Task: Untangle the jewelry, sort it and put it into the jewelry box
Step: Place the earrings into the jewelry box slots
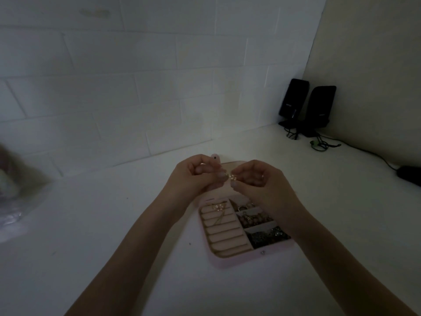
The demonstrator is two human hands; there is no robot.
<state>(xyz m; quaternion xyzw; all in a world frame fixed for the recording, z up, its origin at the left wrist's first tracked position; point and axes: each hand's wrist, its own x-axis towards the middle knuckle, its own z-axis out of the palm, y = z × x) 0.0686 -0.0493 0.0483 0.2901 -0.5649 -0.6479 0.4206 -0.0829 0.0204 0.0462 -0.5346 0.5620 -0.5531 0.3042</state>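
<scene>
Table: one white table (95, 224) set into a corner of white brick wall (114, 87).
Speakers: two black speakers (306, 106) upright in the far right corner, just beside each other, cables trailing along the table toward a dark object at the right edge.
Plastic bag: one blurred clear bag (13, 201) at the left edge.
Jewelry box: one pink box (239, 258) lying open on the table below the hands, its lid flat on the far side and mostly hidden by them. Its long sides run from near left to far right, slightly skewed.
Compartments: a ridged ring section on the left with one gold chain (219, 213) lying across the ridges; three small bins on the right, each holding jewelry.
Left hand: (198, 176) raised above the lid, fingers curled, thumb and fingertips pinching a small gold piece (231, 177).
Right hand: (257, 181) facing it, fingers curled, pinching the same piece from the other side; a ring shows on one finger.
Gold piece: one, held between both hands in the air over the box; too small to tell its orientation.
</scene>
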